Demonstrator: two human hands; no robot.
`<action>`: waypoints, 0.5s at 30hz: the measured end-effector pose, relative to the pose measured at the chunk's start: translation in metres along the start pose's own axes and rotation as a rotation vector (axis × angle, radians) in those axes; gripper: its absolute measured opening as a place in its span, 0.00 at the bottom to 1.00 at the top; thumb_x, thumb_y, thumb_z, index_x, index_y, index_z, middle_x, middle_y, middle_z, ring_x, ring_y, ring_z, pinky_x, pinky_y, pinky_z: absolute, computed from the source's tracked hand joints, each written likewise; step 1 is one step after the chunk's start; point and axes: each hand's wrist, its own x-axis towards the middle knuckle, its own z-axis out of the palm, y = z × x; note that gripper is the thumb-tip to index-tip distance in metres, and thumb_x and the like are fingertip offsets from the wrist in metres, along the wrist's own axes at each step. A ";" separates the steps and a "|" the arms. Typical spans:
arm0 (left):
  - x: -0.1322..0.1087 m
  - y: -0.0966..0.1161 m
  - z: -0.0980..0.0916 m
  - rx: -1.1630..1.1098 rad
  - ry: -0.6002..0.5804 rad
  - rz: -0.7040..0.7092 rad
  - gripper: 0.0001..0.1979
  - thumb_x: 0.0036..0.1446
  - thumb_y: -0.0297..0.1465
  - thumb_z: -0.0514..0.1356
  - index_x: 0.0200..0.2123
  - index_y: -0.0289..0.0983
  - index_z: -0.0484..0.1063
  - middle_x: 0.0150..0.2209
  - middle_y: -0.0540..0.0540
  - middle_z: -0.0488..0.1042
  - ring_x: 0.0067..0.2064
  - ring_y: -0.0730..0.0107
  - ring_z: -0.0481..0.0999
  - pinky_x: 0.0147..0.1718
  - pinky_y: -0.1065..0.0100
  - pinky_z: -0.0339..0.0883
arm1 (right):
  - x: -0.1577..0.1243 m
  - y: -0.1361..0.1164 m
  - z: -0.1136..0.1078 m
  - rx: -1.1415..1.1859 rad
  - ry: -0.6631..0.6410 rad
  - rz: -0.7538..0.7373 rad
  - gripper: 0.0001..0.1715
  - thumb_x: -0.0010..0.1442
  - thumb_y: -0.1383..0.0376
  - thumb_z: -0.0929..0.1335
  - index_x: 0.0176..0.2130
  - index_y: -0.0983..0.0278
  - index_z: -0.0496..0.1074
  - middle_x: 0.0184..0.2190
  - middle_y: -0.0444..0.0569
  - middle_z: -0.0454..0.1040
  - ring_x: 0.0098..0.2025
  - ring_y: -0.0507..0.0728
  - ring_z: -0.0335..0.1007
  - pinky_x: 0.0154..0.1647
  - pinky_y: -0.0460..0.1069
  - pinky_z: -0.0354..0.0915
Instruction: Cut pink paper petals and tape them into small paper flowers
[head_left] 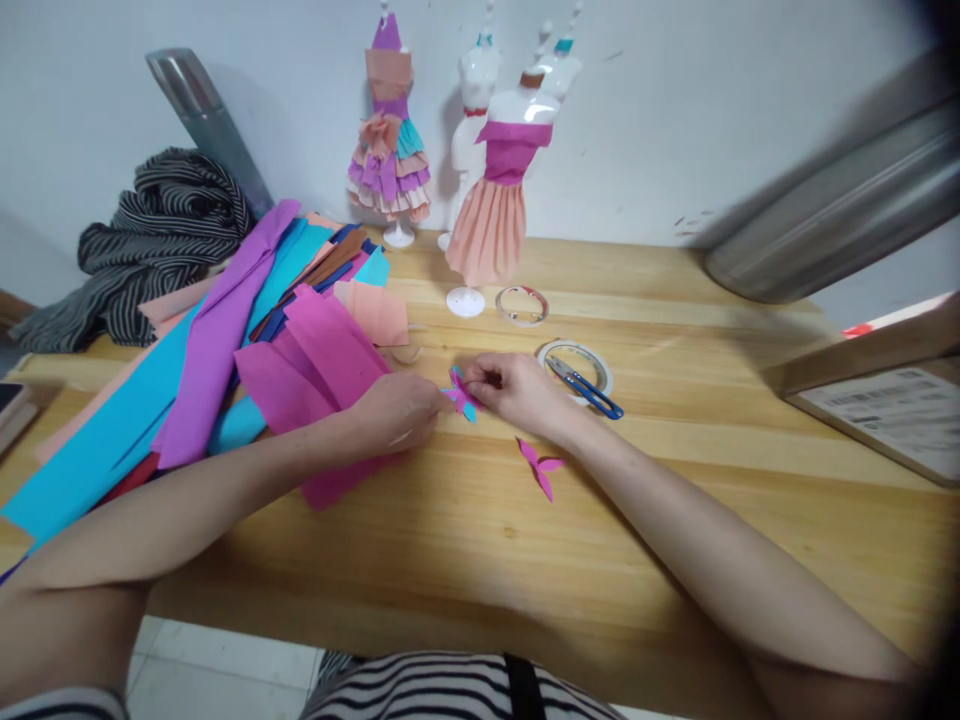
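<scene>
Left of the tape roll [607,378], my left hand [409,408] and right hand [517,390] are pinching a pink-and-blue paper flower [461,394] between them.

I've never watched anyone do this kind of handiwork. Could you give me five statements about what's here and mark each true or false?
1. The left hand holds a small pink-and-turquoise paper piece, with the right hand beside it. True.
2. The blue-handled metal snips are in the right hand. False: they rest on a white ring-shaped roll.
3. A magenta three-pointed paper cutout lies nearer the person than the snips. True.
4. The frontmost white mannequin wears a turquoise skirt. False: its pleated skirt is peach.
5. The crumpled black-and-white striped cloth lies at the picture's right. False: it is at the left.
</scene>
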 end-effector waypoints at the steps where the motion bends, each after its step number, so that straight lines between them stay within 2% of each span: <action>1: 0.000 0.000 0.000 -0.006 0.006 -0.001 0.18 0.55 0.24 0.50 0.38 0.40 0.78 0.32 0.44 0.78 0.34 0.66 0.75 0.30 0.71 0.62 | 0.000 0.000 0.001 0.018 -0.007 0.011 0.08 0.53 0.67 0.64 0.24 0.65 0.68 0.19 0.41 0.65 0.23 0.49 0.57 0.27 0.45 0.51; 5: -0.002 0.001 0.001 -0.016 0.013 -0.003 0.17 0.55 0.25 0.50 0.38 0.40 0.78 0.31 0.44 0.77 0.32 0.66 0.74 0.29 0.71 0.61 | 0.001 -0.001 0.001 0.088 -0.037 0.036 0.09 0.53 0.67 0.64 0.23 0.65 0.68 0.20 0.41 0.65 0.24 0.49 0.57 0.27 0.45 0.52; 9: -0.003 0.001 0.000 -0.014 0.000 -0.006 0.16 0.55 0.26 0.49 0.31 0.38 0.78 0.29 0.43 0.77 0.33 0.64 0.74 0.28 0.70 0.59 | 0.000 -0.003 0.000 0.104 -0.056 0.045 0.09 0.54 0.64 0.64 0.26 0.65 0.70 0.21 0.41 0.66 0.25 0.50 0.57 0.28 0.45 0.53; 12: -0.004 -0.003 0.001 -0.068 0.059 -0.004 0.15 0.54 0.25 0.50 0.32 0.38 0.78 0.30 0.44 0.77 0.34 0.66 0.74 0.30 0.71 0.61 | -0.001 -0.007 -0.004 0.107 -0.068 0.059 0.12 0.57 0.61 0.63 0.27 0.65 0.70 0.21 0.42 0.66 0.25 0.50 0.57 0.27 0.46 0.53; 15: -0.004 -0.008 0.003 -0.138 0.115 -0.003 0.15 0.54 0.26 0.50 0.34 0.39 0.78 0.30 0.46 0.76 0.33 0.68 0.73 0.30 0.72 0.61 | -0.002 -0.012 -0.008 0.103 -0.055 0.046 0.19 0.60 0.57 0.61 0.23 0.65 0.66 0.20 0.42 0.63 0.24 0.50 0.56 0.27 0.46 0.52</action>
